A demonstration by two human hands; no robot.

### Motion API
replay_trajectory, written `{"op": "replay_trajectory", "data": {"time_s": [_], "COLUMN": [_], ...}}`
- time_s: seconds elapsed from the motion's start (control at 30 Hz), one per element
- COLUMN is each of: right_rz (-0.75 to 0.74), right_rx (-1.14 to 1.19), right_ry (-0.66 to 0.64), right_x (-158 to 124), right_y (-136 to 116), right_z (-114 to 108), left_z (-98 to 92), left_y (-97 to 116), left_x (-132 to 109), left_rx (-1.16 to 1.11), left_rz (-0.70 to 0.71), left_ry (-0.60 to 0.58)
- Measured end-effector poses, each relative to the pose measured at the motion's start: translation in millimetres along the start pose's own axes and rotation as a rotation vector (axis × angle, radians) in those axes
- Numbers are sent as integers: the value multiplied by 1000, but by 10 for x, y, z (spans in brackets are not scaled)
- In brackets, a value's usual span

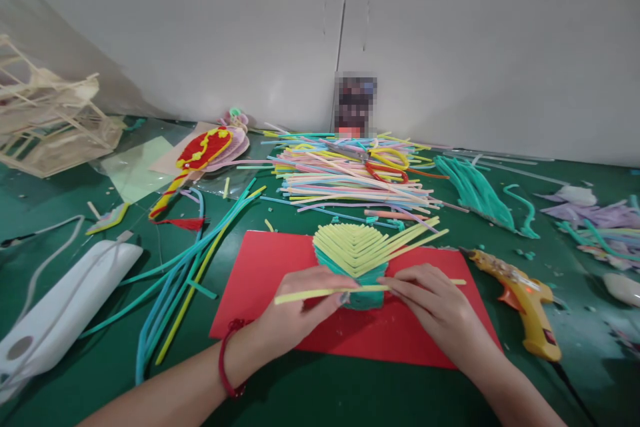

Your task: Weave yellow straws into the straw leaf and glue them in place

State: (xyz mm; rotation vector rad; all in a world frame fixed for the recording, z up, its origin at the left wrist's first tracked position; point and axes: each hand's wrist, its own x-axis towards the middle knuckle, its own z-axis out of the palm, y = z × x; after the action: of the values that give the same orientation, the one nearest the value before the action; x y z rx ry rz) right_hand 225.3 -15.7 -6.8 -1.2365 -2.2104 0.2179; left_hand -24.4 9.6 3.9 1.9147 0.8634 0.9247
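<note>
Between both hands lies a thin yellow strip (315, 295), held level across the near part of a woven piece. My left hand (300, 300) pinches it, its fingertips close to the middle. On the other side my right hand (430, 300) grips the same strip between thumb and fingers; its right end sticks out past the hand. The piece below has a teal base (367, 300) and yellow strips (350, 243) laid in a V pattern, with a few loose ends reaching up to the right. It rests on a red sheet (270, 260).
A yellow hot glue gun (520, 300) lies on the right. Behind the sheet is a pile of coloured strips (350, 187) with scissors (385, 163) on top. At left are teal strips (185, 287), a white device (75, 313) and a red-yellow fan-shaped craft (205, 150).
</note>
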Motion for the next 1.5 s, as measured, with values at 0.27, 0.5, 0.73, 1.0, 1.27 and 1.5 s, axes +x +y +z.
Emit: {"op": "replay_trajectory", "data": {"time_s": [0.27,0.5,0.73,1.0,1.27,1.5], "right_rz": [208,287,30,-20,61,3], "right_rx": [-200,-247,-154,59,13,-71], "right_ry": [374,415,215,138,162,102], "right_x": [-8,-40,-18,32,7,25], "right_y": [-7,87,-73,-180,-174,-252], "right_z": [-59,-106,-24,70,119,170], "left_z": [50,80,51,46,18,167], "left_y": [2,-13,12,30,-25,43], "left_x": [-53,-61,-30,-74,-164,-116], "left_rx": [204,237,181,190,385,779], "left_rz": [370,413,404,253,161,276], "left_ry": [-245,-222,-178,-115,408,-172]}}
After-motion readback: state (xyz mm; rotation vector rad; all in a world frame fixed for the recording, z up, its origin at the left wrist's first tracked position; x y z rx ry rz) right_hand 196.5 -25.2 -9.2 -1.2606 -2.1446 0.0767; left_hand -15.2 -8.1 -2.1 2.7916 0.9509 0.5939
